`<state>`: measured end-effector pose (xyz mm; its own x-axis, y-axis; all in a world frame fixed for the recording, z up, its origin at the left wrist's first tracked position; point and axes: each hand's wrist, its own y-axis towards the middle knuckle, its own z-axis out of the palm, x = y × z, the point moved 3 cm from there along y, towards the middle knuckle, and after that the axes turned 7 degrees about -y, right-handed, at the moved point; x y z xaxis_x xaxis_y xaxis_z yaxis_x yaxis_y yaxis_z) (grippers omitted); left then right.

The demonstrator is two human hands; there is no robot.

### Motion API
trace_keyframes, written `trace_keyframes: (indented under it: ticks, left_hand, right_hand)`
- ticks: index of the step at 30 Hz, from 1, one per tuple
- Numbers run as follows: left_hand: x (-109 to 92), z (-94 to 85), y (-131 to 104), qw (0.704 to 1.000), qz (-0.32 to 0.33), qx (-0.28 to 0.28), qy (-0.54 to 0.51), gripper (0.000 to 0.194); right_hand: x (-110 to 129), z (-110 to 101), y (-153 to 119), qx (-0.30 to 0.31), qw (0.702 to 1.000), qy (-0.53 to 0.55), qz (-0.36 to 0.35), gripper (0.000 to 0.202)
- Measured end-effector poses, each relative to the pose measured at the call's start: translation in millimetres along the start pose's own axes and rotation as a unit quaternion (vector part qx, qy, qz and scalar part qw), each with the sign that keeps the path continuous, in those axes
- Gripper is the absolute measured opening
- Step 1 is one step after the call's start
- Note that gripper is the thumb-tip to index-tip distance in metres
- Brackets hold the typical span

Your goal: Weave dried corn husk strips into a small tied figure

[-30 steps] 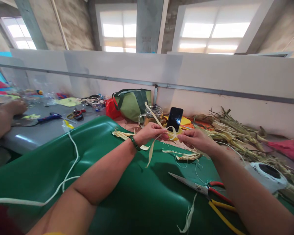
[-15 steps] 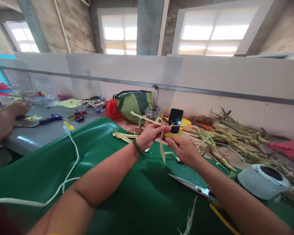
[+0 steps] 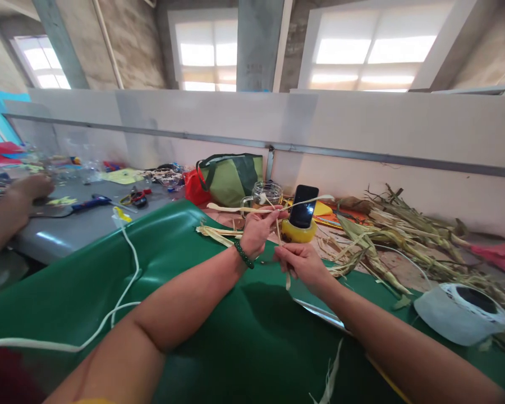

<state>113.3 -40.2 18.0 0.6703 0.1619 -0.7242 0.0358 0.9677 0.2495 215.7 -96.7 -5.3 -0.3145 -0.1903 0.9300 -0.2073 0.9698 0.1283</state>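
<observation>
Pale dried corn husk strips (image 3: 227,209) cross between the fingertips of my left hand (image 3: 256,230), which pinches them where they meet. One strip sticks out to the left and another reaches right, past the front of the phone. Lower and to the right, my right hand (image 3: 301,262) is closed on a strip hanging down from the crossing, and its end shows below the fingers. Scissors (image 3: 322,313) lie on the green mat (image 3: 219,336) under my right forearm, which hides their handles.
Behind my hands stand a phone (image 3: 303,206) on a yellow roll (image 3: 298,231), a glass mug (image 3: 266,195) and a green bag (image 3: 235,178). Dried husks (image 3: 404,235) heap at right near a white roll (image 3: 460,314). A white cord (image 3: 128,252) crosses the mat; another person's hand (image 3: 29,193) is far left.
My right hand has moved down and left onto the hanging strip. The strip on the left has swung lower, and the right one now points up. The view has shifted slightly.
</observation>
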Motion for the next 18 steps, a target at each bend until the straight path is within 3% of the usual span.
trace_keyframes:
  ticks: [5, 9, 12, 15, 18]
  left_hand:
    - [-7.4, 0.0, 2.4, 1.0, 0.007, -0.002, 0.003, 0.025]
    - [-10.7, -1.7, 5.3, 0.999, 0.029, -0.008, 0.032, 0.02]
    - [-13.5, -7.9, 12.2, 0.997, 0.045, -0.043, 0.039, 0.015]
    - [-14.0, -13.2, 17.9, 0.997, 0.046, -0.051, 0.028, 0.014]
    - [-13.1, -15.1, 19.4, 0.998, 0.039, -0.038, 0.024, 0.016]
  right_hand:
    - [2.4, -0.2, -2.4, -0.006, 1.0, 0.009, 0.021, 0.04]
    - [-0.3, 2.9, -1.5, 0.045, 0.996, 0.057, 0.055, 0.038]
    - [3.4, 6.2, -3.4, 0.078, 0.994, 0.067, 0.031, 0.039]
    - [8.5, 5.4, -6.5, 0.087, 0.996, -0.002, -0.025, 0.038]
    - [10.8, 1.8, -10.2, 0.045, 0.983, -0.146, -0.098, 0.036]
